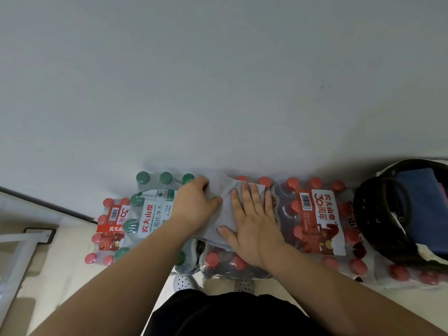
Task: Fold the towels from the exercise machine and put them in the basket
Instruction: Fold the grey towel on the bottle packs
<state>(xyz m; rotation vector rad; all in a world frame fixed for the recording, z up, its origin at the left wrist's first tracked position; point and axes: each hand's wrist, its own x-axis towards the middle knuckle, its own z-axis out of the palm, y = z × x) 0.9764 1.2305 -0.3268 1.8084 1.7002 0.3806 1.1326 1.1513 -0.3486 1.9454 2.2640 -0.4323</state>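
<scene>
In the head view, a plain white wall (218, 81) fills the upper half, and shrink-wrapped packs of bottled water stand in a row tight against its foot. On the left a white metal frame (17, 248) slants over the pale floor (60, 275), with open floor between it and the packs. On the right a dark woven basket (371, 214) sits on the packs, partly cut off by the picture's edge.

The grey towel (224, 190) lies folded on top of the packs, between the green-capped pack (155, 214) and the red-capped pack (315, 219), well apart from the basket. The left hand (194, 207) grips the towel's left edge, its fingers curled at the far corner and its thumb lying on the cloth. The right hand (252, 219) rests flat on the towel with straight, spread fingers, holding nothing. It covers most of the towel's right half.

The towel is soft and matte, with a crease between the hands. The packs are glossy clear film over round caps, with printed labels. The basket is a rounded, coarse weave; a folded blue towel (421, 204) lies inside it. Below the packs, two white perforated shoes (183, 282) point toward them, above black clothing (218, 314).
</scene>
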